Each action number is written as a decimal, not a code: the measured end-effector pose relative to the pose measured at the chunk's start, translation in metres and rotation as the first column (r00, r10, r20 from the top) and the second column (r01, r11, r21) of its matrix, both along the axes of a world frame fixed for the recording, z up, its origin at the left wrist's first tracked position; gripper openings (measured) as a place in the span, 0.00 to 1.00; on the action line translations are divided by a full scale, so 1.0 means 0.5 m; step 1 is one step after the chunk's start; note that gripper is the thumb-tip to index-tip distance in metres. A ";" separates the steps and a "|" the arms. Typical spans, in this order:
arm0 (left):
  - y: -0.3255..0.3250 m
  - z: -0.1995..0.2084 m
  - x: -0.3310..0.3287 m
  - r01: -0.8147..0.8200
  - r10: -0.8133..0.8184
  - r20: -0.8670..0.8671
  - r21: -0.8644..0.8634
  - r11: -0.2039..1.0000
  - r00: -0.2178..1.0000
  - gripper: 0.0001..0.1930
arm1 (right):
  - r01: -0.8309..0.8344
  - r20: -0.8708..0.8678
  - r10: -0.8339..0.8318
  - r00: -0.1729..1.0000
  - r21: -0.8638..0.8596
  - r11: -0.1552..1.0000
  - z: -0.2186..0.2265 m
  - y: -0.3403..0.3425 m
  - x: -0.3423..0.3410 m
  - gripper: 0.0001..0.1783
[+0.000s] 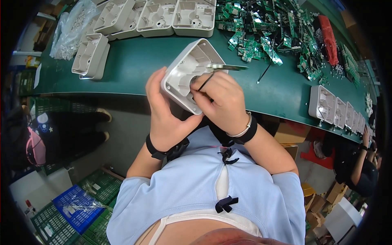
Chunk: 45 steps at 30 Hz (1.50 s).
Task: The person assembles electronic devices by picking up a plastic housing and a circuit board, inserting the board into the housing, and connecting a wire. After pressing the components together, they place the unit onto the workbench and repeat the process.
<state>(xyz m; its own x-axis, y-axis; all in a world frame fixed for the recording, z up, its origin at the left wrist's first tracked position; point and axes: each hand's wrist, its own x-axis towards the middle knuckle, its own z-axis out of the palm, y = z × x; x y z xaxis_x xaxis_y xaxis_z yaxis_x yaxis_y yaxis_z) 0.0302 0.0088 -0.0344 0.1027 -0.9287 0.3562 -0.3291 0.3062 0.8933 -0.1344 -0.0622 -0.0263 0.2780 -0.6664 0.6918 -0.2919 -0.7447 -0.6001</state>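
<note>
My left hand [163,118] grips an off-white plastic housing [175,73] by its side and lower corner, tilted with the hollow side up. Inside it are moulded ribs and screw posts. Closed in a pinch, my right hand [222,98] reaches into the housing with a thin black cable [206,81] at its fingers. A dark end of the cable sits at the fingertips, partly hidden. Above the knuckles, a green circuit board [236,67] juts out to the right over the housing's edge, slightly blurred.
More housings [155,18] line the table's back; one stack [90,57] stands left. A heap of green circuit boards [261,34] with cables lies at back right, beside a red bag [328,38]. Another housing row [322,104] runs along the right edge. A co-worker [359,171] is at right.
</note>
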 end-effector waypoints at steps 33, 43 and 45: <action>-0.016 -0.002 0.046 0.078 -0.077 -0.030 0.017 0.997 0.997 0.58 | -0.267 -0.081 0.291 0.953 0.224 0.937 0.050 0.001 -0.077 0.17; -0.015 0.020 0.052 0.086 -0.085 -0.015 0.056 0.995 0.996 0.58 | -0.417 0.136 0.404 0.905 0.479 0.772 0.039 0.018 -0.090 0.14; -0.015 0.016 0.055 0.089 -0.090 0.006 0.038 0.995 0.996 0.58 | -0.373 0.191 0.323 0.927 0.551 0.746 0.039 0.021 -0.085 0.14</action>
<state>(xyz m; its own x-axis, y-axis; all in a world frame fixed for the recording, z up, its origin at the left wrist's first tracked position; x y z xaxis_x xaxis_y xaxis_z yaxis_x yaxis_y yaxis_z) 0.0579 0.0015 -0.0262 0.0160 -0.9467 0.3217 -0.3087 0.3014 0.9022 -0.1767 -0.0515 -0.0068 0.5310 -0.8105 0.2475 -0.0140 -0.3004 -0.9537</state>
